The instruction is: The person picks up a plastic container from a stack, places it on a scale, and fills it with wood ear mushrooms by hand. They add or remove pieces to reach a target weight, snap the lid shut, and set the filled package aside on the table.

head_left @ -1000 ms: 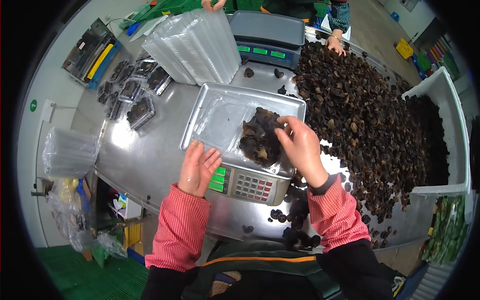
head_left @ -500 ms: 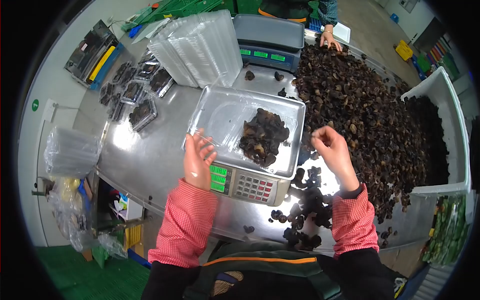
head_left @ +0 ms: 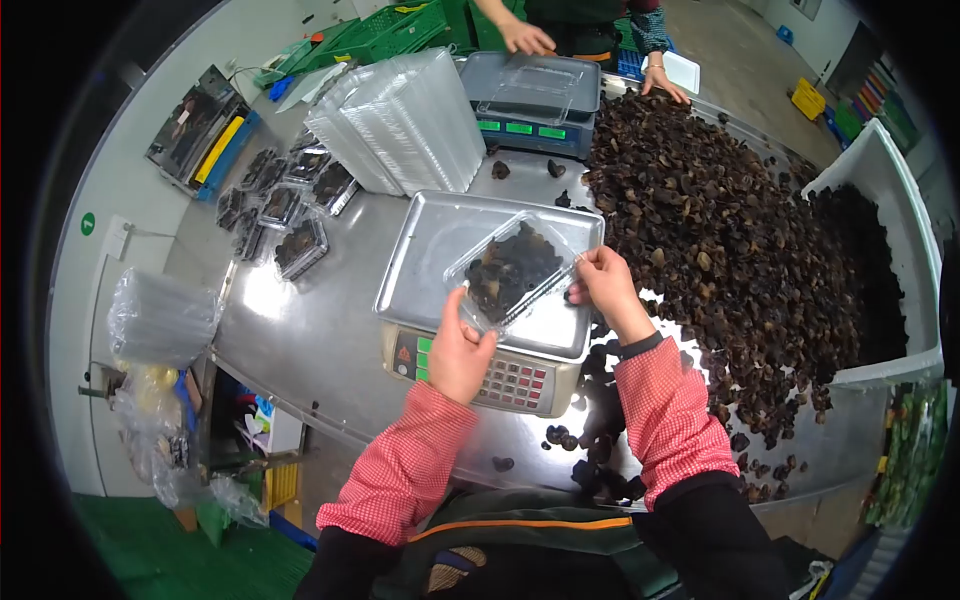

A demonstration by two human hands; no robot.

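A clear plastic box [head_left: 512, 270] with dark wood-ear-like pieces in it is over the steel pan [head_left: 425, 250] of a scale. My left hand [head_left: 462, 350] grips the box's lower left corner, thumb up against its side. At the right corner, my right hand [head_left: 607, 285] pinches the edge of the box with bent fingers. Below the pan is the scale's keypad [head_left: 513, 383], and my left hand hides part of its green display. A few loose dark pieces [head_left: 592, 440] lie near the scale's right side.
A large dark heap [head_left: 700, 230] covers the table's right, beside a white foam box [head_left: 925, 260]. Stacked clear boxes [head_left: 400, 120] stand behind the scale, filled boxes [head_left: 300, 245] at left. Across the table, a co-worker's hands [head_left: 527, 38] are near a second scale [head_left: 530, 130].
My left hand has moved right and my right hand left, both now on the box, whose walls stand around the dark pieces. Another co-worker's hand and a clear tray have appeared at the second scale.
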